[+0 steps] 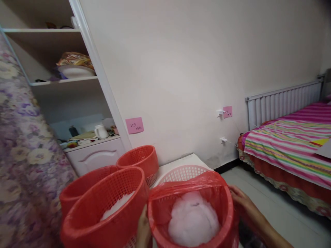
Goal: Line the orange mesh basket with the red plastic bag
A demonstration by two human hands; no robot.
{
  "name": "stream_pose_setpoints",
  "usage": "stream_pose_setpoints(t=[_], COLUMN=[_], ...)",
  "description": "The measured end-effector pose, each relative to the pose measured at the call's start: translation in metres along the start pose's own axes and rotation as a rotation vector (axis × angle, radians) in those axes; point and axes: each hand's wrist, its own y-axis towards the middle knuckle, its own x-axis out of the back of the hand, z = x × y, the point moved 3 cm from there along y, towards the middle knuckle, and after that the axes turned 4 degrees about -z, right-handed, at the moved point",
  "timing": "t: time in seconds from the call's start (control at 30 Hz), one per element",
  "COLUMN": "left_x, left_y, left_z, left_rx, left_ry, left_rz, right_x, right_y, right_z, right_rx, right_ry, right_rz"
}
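Foreground, bottom centre: round red plastic lattice basket lined with a thin red plastic bag [190, 206], the bag rim folded over the basket's edge. Inside lies a pale, whitish-pink crumpled wad [192, 220], soft-looking; material cannot be told.

Left hand [143, 229] presses against the basket's left wall, in the gap beside the neighbouring basket; only part of the hand shows, fingers appear wrapped onto the rim, gripping it. Right hand [241, 199] lies on the basket's right side, fingers curled over the bag-covered rim, holding it. Forearm runs off toward the lower right corner.

Just left, touching or nearly so: a second red lattice basket [103, 213] holding something white at its bottom. Behind that one, a third red basket [77, 189], mostly hidden. Further back, a smaller fourth red basket [139, 160]. Directly behind the held basket, a pale pink lattice basket [181, 172] on a low white counter [191, 159] against the wall.

Surroundings: white shelving unit [64, 81] at upper left with a dish and wrapped goods; white mug [100, 131] on the cabinet below. Pink paper note [134, 125] on the wall. White radiator [284, 101] and a bed with striped cover [287, 144] at right. Floral purple fabric [23, 155] fills the left edge.
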Motion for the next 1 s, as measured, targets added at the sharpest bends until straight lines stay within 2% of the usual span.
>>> stream_pose_setpoints(t=[0.1,0.2,0.37,0.47,0.63,0.83,1.0], left_x=[0.012,0.021,0.019,0.01,-0.008,-0.026,-0.039], left_y=[-0.006,-0.013,-0.013,-0.001,0.031,0.057,0.08], left_z=[-0.007,-0.017,-0.042,-0.058,-0.07,-0.074,-0.067], left_rx=[-0.002,-0.023,-0.171,-0.272,-0.309,-0.339,-0.282], left_ry=[-0.065,-0.097,0.048,0.268,0.408,0.458,0.443], left_rz=[0.042,0.056,0.066,0.123,0.206,0.227,0.287], right_x=[0.007,0.001,-0.022,-0.031,-0.038,-0.036,-0.036], right_y=[-0.003,0.007,0.041,0.058,0.072,0.09,0.107], right_z=[0.043,0.07,0.075,0.069,0.067,0.064,0.059], right_rx=[0.081,0.172,0.336,0.409,0.457,0.353,0.265], right_ry=[-0.142,-0.415,-0.825,-0.935,-0.847,-0.67,-0.487], right_rz=[-0.051,0.049,0.278,0.312,0.192,0.103,0.051])
